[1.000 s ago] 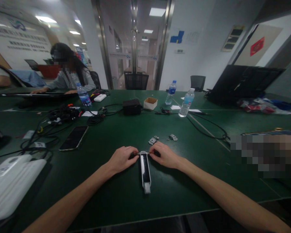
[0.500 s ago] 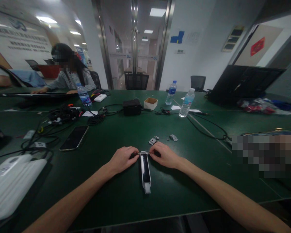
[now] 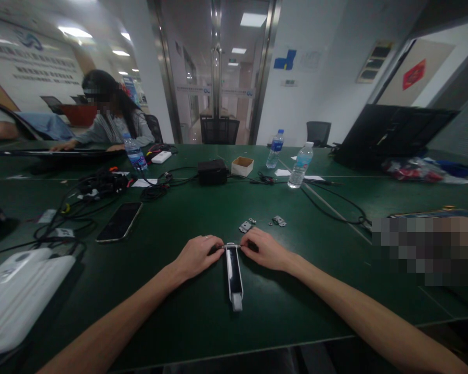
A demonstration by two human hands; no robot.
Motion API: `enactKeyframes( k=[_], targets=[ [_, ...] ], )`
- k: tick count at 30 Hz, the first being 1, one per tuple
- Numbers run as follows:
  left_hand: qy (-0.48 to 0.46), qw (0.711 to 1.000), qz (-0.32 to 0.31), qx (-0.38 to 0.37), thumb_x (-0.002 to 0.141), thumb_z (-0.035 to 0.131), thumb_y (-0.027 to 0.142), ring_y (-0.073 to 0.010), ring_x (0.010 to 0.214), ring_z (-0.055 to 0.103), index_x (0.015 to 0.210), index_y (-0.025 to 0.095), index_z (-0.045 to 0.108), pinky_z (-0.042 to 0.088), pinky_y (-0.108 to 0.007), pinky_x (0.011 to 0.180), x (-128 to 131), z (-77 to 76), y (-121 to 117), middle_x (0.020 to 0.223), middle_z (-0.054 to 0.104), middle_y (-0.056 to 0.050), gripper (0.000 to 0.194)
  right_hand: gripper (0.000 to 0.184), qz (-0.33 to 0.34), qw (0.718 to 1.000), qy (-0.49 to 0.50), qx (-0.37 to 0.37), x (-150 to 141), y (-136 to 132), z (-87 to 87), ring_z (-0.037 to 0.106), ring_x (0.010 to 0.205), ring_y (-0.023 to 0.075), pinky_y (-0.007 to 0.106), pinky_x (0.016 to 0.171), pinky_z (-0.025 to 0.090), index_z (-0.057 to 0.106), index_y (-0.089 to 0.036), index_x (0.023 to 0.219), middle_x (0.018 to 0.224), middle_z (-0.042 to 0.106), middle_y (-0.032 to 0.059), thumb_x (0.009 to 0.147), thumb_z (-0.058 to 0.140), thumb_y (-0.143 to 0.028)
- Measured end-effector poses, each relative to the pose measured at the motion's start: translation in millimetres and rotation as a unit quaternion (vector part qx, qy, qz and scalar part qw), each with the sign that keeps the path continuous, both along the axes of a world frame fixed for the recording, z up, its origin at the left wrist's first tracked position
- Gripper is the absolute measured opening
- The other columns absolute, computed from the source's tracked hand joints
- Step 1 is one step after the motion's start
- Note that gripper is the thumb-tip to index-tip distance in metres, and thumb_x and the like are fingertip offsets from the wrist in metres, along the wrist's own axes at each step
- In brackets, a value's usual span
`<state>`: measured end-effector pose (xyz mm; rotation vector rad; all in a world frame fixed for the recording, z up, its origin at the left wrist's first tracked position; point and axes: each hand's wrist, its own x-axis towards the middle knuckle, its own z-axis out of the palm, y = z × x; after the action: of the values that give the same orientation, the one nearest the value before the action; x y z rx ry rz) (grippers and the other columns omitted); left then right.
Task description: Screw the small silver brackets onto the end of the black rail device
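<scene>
A narrow white frame with a dark, glossy middle lies lengthwise on the green table, its pale grey tab pointing at me. Across its far end runs a thin metal rod. My left hand is closed, pinching the rod's left end between thumb and fingers. On the other side, my right hand pinches the right end, also closed. The fingers cover both tips of the rod. Just beyond my right hand lie two small metal brackets, a nearer one and a farther one, with several tiny parts around them.
A phone and a white plastic case lie to the left, near tangled cables. Farther back stand a black box, a small open carton and water bottles. A person sits across the table at left.
</scene>
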<state>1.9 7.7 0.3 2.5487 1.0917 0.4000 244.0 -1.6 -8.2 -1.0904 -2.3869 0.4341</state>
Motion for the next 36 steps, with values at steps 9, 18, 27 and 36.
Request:
enactKeyframes(
  k=[9, 18, 27, 36],
  targets=[
    [-0.006, 1.0, -0.012, 0.008, 0.094, 0.051, 0.026, -0.0171, 0.084, 0.061, 0.105, 0.018, 0.06, 0.047, -0.03, 0.076, -1.0, -3.3, 1.8, 0.099, 0.065, -0.003, 0.017, 0.01, -0.035, 0.998, 0.009, 0.042, 4.9, 6.4, -2.3, 0.054, 0.083, 0.0179, 0.032, 0.074, 0.046, 0.059, -0.018, 0.089, 0.087, 0.061, 0.005, 0.09, 0.053, -0.026],
    [-0.008, 1.0, -0.017, 0.01, 0.094, 0.05, 0.029, -0.0175, 0.084, 0.06, 0.104, 0.018, 0.06, 0.047, -0.03, 0.075, -2.1, -5.7, 3.4, 0.098, 0.064, -0.003, 0.018, 0.025, -0.14, 0.983, -0.028, 0.119, 24.8, 28.3, -18.7, 0.05, 0.098, 0.0241, 0.04, 0.087, 0.044, 0.059, -0.019, 0.111, 0.103, 0.057, 0.0102, 0.087, 0.052, -0.016],
    [0.0, 1.0, -0.024, 0.014, 0.094, 0.049, 0.031, -0.0171, 0.083, 0.06, 0.105, 0.018, 0.059, 0.047, -0.03, 0.074, -1.5, -7.1, 3.8, 0.098, 0.063, -0.003, 0.02, 0.015, -0.097, 0.989, -0.016, 0.109, 21.7, 27.2, -22.2, 0.05, 0.097, 0.0221, 0.039, 0.084, 0.046, 0.064, -0.02, 0.097, 0.102, 0.056, 0.0088, 0.089, 0.052, -0.016],
    [-0.03, 0.999, 0.015, 0.019, 0.092, 0.051, 0.034, -0.019, 0.084, 0.058, 0.107, 0.017, 0.058, 0.047, -0.032, 0.075, 1.8, -1.3, -0.6, 0.098, 0.062, -0.004, 0.024, 0.017, -0.031, 0.988, 0.049, 0.141, 5.0, 6.4, -2.4, 0.052, 0.094, 0.0211, 0.038, 0.082, 0.046, 0.062, -0.02, 0.101, 0.099, 0.058, 0.0086, 0.093, 0.047, -0.018]
  ],
)
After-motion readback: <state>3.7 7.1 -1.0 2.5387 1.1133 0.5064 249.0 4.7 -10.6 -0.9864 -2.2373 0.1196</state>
